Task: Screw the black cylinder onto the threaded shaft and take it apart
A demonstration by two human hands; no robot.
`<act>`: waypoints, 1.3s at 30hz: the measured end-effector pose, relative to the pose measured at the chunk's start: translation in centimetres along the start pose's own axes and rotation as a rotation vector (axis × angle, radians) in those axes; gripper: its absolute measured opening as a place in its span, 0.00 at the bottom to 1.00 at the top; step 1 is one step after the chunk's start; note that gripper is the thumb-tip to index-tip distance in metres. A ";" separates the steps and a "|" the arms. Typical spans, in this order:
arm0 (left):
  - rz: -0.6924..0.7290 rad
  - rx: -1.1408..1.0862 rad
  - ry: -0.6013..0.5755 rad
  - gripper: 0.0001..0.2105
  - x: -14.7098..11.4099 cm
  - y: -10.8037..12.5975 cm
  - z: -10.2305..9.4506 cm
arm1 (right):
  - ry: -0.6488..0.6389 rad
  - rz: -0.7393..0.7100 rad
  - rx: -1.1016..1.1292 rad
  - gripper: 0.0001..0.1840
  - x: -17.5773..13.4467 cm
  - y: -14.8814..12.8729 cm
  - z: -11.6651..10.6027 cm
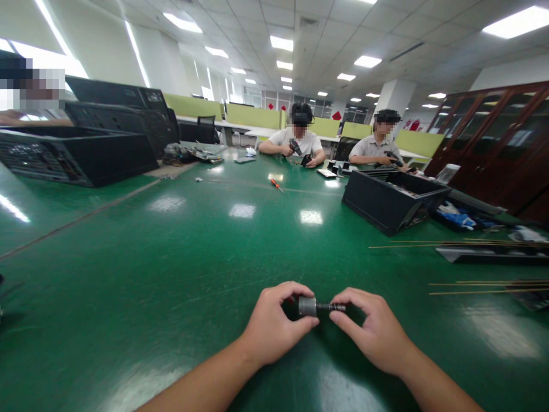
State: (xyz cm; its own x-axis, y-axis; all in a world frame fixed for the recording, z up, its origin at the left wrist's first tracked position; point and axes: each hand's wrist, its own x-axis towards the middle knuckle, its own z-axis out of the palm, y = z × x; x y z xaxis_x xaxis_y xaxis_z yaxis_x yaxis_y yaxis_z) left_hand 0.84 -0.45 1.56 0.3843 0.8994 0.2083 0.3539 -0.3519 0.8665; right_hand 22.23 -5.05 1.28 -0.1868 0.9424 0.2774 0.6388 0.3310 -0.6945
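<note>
Between my two hands, just above the green table point(206, 252), is a short grey metal cylinder with a thin dark shaft point(307, 306). The shaft points to the right and has ridges near its end; I cannot make out its exact kind. My left hand point(278, 323) holds the cylinder between thumb and fingers. At the other end, my right hand point(371, 326) pinches the ridged part of the shaft. Something small and red shows behind the left fingers, mostly hidden.
An orange screwdriver point(277, 185) lies further back. Black computer cases point(377, 203) stand right and left point(115, 157). Thin brass-coloured rods point(463, 293) and a dark metal strip point(480, 254) lie at right. Two people point(300, 137) work across the table with power drills; another person sits far left.
</note>
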 end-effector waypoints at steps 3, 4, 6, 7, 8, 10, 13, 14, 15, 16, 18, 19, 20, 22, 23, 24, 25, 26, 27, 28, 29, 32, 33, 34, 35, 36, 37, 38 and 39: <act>0.000 -0.007 0.000 0.14 0.0 -0.1 0.0 | 0.003 -0.001 0.005 0.05 0.1 0.0 -0.1; 0.001 -0.010 0.000 0.14 0.0 -0.1 0.0 | 0.002 -0.002 0.006 0.05 0.1 0.0 -0.1; 0.002 -0.017 0.001 0.13 0.0 0.0 0.0 | 0.003 -0.002 0.005 0.05 0.1 -0.1 -0.2; 0.002 -0.020 0.001 0.13 0.0 0.0 0.0 | 0.004 -0.002 0.004 0.05 0.1 -0.1 -0.2; 0.000 -0.023 0.001 0.13 0.0 0.0 0.0 | 0.005 -0.003 0.004 0.05 0.1 -0.1 -0.2; -0.006 -0.025 0.004 0.13 0.0 0.1 -0.1 | 0.009 -0.005 0.004 0.05 0.0 -0.1 -0.2; -0.011 -0.023 0.004 0.13 0.1 0.1 -0.1 | 0.013 -0.009 0.004 0.05 0.0 -0.1 -0.2; -0.009 -0.023 0.001 0.13 0.1 0.1 -0.1 | 0.015 -0.010 0.005 0.05 0.0 0.0 -0.2; -0.006 -0.024 0.000 0.13 0.1 0.0 -0.1 | 0.019 -0.011 0.005 0.05 0.0 0.0 -0.2; -0.003 -0.025 0.000 0.13 0.1 0.0 -0.1 | 0.022 -0.013 0.005 0.05 0.0 0.0 -0.2; 0.001 -0.028 0.003 0.13 0.0 -0.1 -0.1 | 0.031 -0.014 0.006 0.05 0.0 0.1 -0.2; 0.002 -0.029 0.006 0.13 0.0 -0.2 -0.1 | 0.035 -0.013 0.005 0.05 0.0 0.1 -0.3; 0.005 -0.031 0.009 0.13 0.0 -0.2 -0.1 | 0.036 -0.013 0.004 0.05 0.0 0.1 -0.3; 0.011 -0.036 0.015 0.14 0.0 -0.2 -0.1 | 0.039 -0.015 0.002 0.05 0.0 0.1 -0.4; 0.012 -0.041 0.019 0.14 0.0 -0.2 -0.1 | 0.039 -0.018 0.000 0.06 0.0 0.1 -0.4; 0.013 -0.046 0.021 0.14 0.0 -0.2 -0.1 | 0.039 -0.021 -0.001 0.06 0.0 0.1 -0.4; 0.015 -0.052 0.023 0.13 0.0 -0.2 -0.1 | 0.038 -0.024 -0.002 0.06 0.0 0.2 -0.4; 0.018 -0.059 0.025 0.13 0.0 -0.2 -0.2 | 0.040 -0.026 -0.003 0.06 0.0 0.2 -0.4; 0.021 -0.067 0.028 0.13 0.0 -0.2 -0.2 | 0.040 -0.027 -0.005 0.06 0.0 0.2 -0.4; 0.025 -0.075 0.030 0.13 0.0 -0.2 -0.2 | 0.040 -0.028 -0.007 0.06 0.0 0.2 -0.5; 0.028 -0.084 0.031 0.13 0.0 -0.3 -0.2 | 0.041 -0.029 -0.009 0.06 0.0 0.3 -0.5; 0.032 -0.113 0.037 0.13 0.0 -0.6 -0.1 | 0.042 -0.026 -0.010 0.07 0.0 0.4 -0.5; 0.031 -0.117 0.038 0.13 0.0 -0.6 -0.1 | 0.042 -0.023 -0.009 0.07 0.0 0.4 -0.5; 0.031 -0.120 0.041 0.13 0.0 -0.7 -0.1 | 0.042 -0.021 -0.007 0.07 0.0 0.4 -0.5; 0.029 -0.122 0.043 0.13 0.0 -0.8 0.0 | 0.041 -0.020 -0.005 0.07 0.0 0.4 -0.5; 0.026 -0.123 0.045 0.13 0.0 -0.8 0.0 | 0.041 -0.019 -0.004 0.07 0.0 0.4 -0.6; 0.022 -0.126 0.047 0.13 0.0 -0.8 0.0 | 0.041 -0.019 -0.003 0.07 0.0 0.4 -0.6; 0.017 -0.129 0.048 0.13 0.0 -0.8 -0.1 | 0.042 -0.020 -0.003 0.06 0.0 0.4 -0.6; 0.013 -0.132 0.047 0.13 0.0 -0.8 -0.1 | 0.043 -0.020 -0.002 0.06 0.0 0.4 -0.6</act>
State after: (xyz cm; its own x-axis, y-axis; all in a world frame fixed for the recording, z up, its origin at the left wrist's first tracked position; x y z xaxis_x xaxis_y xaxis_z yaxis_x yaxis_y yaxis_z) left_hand 0.49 -0.11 0.89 0.3463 0.9073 0.2385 0.2323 -0.3292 0.9152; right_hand 22.96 -4.92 1.36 -0.1672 0.9326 0.3199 0.6370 0.3499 -0.6869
